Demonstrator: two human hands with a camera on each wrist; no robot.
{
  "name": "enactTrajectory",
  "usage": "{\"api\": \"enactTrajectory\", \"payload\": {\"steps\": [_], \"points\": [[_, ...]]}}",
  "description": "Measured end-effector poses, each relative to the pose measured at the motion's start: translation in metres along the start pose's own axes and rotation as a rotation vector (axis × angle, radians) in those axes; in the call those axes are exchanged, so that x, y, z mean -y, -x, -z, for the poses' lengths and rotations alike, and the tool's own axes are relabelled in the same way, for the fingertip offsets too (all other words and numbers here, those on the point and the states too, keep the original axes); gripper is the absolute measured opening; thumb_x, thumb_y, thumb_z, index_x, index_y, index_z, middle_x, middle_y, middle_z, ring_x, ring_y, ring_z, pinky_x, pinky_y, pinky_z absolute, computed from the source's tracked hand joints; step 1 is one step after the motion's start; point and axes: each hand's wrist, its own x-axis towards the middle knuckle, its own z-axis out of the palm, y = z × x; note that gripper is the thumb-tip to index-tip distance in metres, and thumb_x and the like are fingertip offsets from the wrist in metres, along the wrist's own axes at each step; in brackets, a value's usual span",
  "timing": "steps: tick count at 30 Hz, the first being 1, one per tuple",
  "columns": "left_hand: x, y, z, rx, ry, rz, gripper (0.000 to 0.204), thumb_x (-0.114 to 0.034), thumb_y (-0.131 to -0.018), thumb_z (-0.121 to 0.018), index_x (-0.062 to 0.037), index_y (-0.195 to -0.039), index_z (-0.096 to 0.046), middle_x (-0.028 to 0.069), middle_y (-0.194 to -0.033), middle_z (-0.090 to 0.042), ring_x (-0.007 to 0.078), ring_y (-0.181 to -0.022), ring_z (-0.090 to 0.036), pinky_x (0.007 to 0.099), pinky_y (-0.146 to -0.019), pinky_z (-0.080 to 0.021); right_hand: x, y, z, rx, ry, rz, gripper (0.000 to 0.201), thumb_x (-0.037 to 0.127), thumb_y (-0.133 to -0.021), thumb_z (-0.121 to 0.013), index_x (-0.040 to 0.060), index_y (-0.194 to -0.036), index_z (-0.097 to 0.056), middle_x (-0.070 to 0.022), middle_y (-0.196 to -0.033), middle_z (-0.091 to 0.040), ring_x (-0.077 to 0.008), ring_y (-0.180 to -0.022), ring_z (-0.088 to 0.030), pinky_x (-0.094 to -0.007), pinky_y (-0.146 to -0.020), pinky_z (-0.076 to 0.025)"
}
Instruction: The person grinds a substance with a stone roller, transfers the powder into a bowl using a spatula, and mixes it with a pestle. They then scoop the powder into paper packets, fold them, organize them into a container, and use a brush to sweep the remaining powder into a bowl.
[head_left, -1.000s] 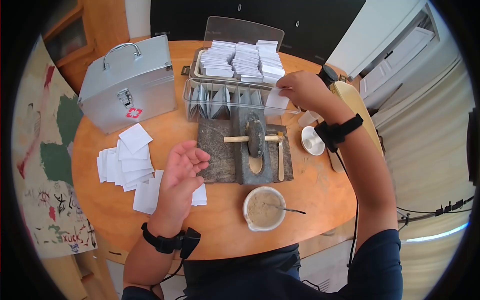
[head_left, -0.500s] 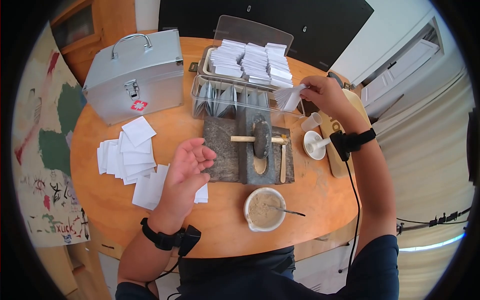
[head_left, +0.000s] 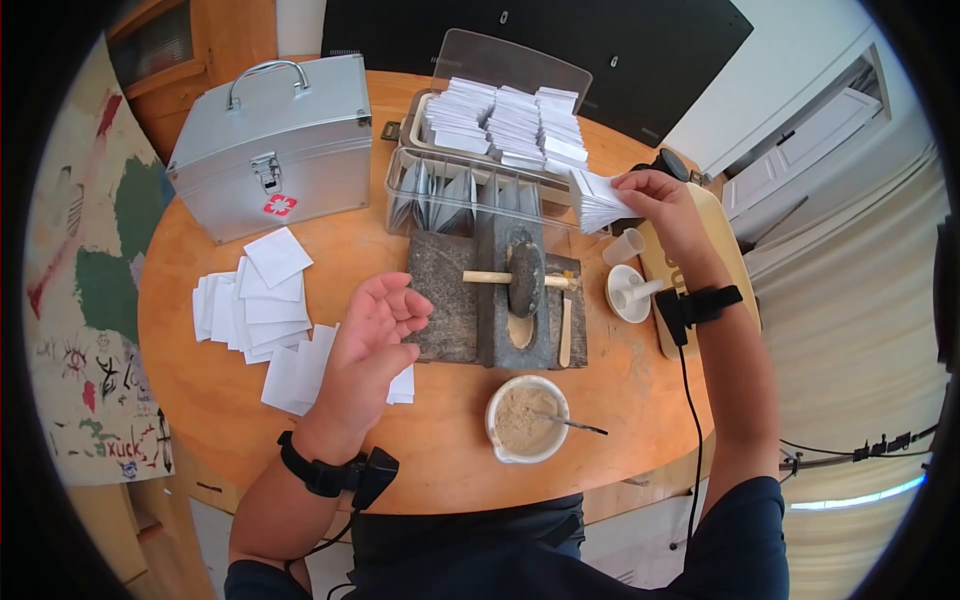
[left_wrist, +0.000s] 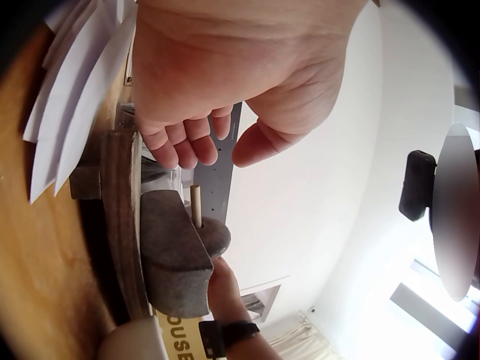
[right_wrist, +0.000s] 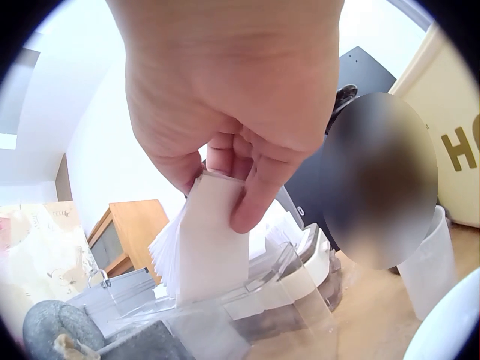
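My right hand [head_left: 668,215] pinches a bundle of white paper sheets [head_left: 597,203] at its top edge, thumb on one side and fingers on the other. In the right wrist view the bundle [right_wrist: 214,240] hangs down close over the right end of a clear plastic box [head_left: 560,215], its free edges fanned out. Folded grey packets [head_left: 455,200] stand in that box's left part. Palm up, fingers slightly bent, my left hand [head_left: 370,345] holds nothing. It overlaps loose white papers [head_left: 285,378] and sits left of a dark stone slab [head_left: 440,300].
A stone trough [head_left: 495,335] with a stone wheel [head_left: 524,280] on a stick lies across the slab. In front stands a white bowl [head_left: 524,458] of powder. White papers [head_left: 262,310] spread below a silver case [head_left: 270,150]. A cup [head_left: 624,247] and small dish [head_left: 617,310] stand right.
My right hand has lifted the paper bundle up from the clear box's right end and shifted rightward, the sheets fanning as they turned. The left hand keeps its pose.
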Motion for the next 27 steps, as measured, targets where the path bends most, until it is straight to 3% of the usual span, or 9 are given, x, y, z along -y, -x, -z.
{"api": "enactTrajectory", "payload": {"steps": [6, 9, 21, 23, 27], "points": [[-0.001, 0.000, 0.000, -0.002, 0.003, 0.005, 0.063, 0.007, -0.076, -0.047, -0.0039, -0.138, -0.037, 0.0106, -0.121, -0.052, 0.0222, -0.120, -0.050, 0.0373, -0.108, -0.036, -0.015, 0.000, -0.003, -0.051, -0.104, 0.014, 0.014, 0.002, -0.092, -0.062, 0.0011, -0.106, -0.067, -0.0033, -0.109, -0.068, -0.0096, -0.094, -0.062, -0.0240, -0.086, -0.049], [0.000, 0.001, 0.000, -0.003, 0.005, 0.009, 0.063, 0.007, -0.076, -0.047, -0.0040, -0.138, -0.037, 0.0105, -0.121, -0.052, 0.0221, -0.119, -0.050, 0.0372, -0.108, -0.036, -0.020, 0.000, -0.004, -0.106, -0.138, 0.108, 0.014, 0.002, -0.093, -0.061, 0.0014, -0.106, -0.067, -0.0037, -0.111, -0.067, -0.0093, -0.096, -0.061, -0.0234, -0.087, -0.049], [-0.001, 0.000, 0.000, -0.004, 0.008, 0.013, 0.064, 0.009, -0.074, -0.046, -0.0042, -0.137, -0.039, 0.0103, -0.121, -0.051, 0.0223, -0.120, -0.050, 0.0373, -0.108, -0.036, -0.015, 0.003, -0.001, -0.075, -0.042, 0.020, 0.020, 0.000, -0.091, -0.062, -0.0003, -0.110, -0.068, -0.0047, -0.115, -0.066, -0.0108, -0.100, -0.061, -0.0235, -0.091, -0.046], [-0.001, 0.001, 0.000, -0.002, 0.010, 0.015, 0.064, 0.009, -0.074, -0.045, -0.0042, -0.137, -0.039, 0.0102, -0.121, -0.051, 0.0224, -0.120, -0.050, 0.0375, -0.109, -0.035, -0.009, 0.004, 0.003, 0.065, -0.249, -0.045, 0.024, -0.001, -0.091, -0.061, -0.0001, -0.114, -0.067, -0.0043, -0.115, -0.066, -0.0116, -0.102, -0.060, -0.0246, -0.094, -0.044], [0.000, 0.000, -0.001, 0.002, 0.015, 0.006, 0.066, 0.010, -0.072, -0.044, -0.0039, -0.136, -0.039, 0.0103, -0.121, -0.051, 0.0229, -0.121, -0.049, 0.0379, -0.110, -0.035, -0.002, 0.014, -0.010, 0.047, -0.125, 0.019, 0.023, -0.001, -0.090, -0.063, 0.0000, -0.112, -0.067, -0.0039, -0.113, -0.066, -0.0111, -0.100, -0.061, -0.0237, -0.091, -0.046]]}}
